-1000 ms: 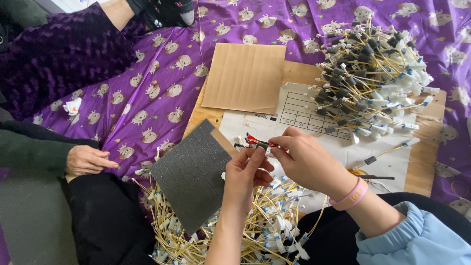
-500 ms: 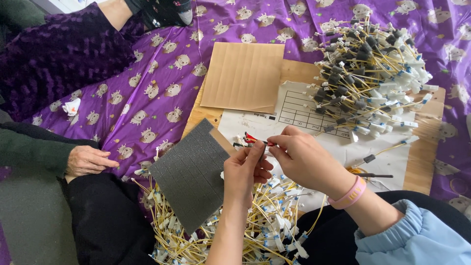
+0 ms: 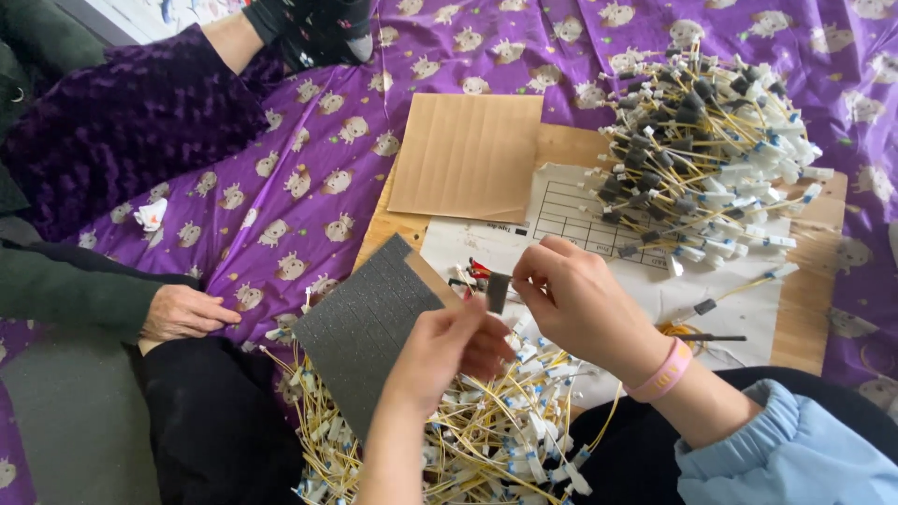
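**Small connector pinched between two hands over a heap of yellow cables**

A purple bedsheet printed with small cartoon animals (image 3: 309, 187) covers the whole background, and a light wooden board (image 3: 809, 318) lies on it in the right half of the frame.

Nearest the camera, at bottom centre, a loose heap of thin yellow cables with white plug ends (image 3: 486, 440) spills across the person's lap. Just above it the left hand (image 3: 447, 351) rises from the bottom edge, its fingers curled narrow toward a small dark grey connector piece (image 3: 498, 292). The right hand (image 3: 580, 304), with a pink band at the wrist, comes in from the lower right; its fingers are closed on that same piece, which sits at frame centre between the two hands. Left of the hands a dark grey foam sheet (image 3: 360, 327) leans tilted.

Beyond the hands lies a white printed paper form (image 3: 571, 210), then a flat brown cardboard square (image 3: 468, 154). At upper right stands a bristling mound of yellow cables with black and white plugs (image 3: 711, 154). At middle left, another person's hand (image 3: 182, 311) rests in a green sleeve.
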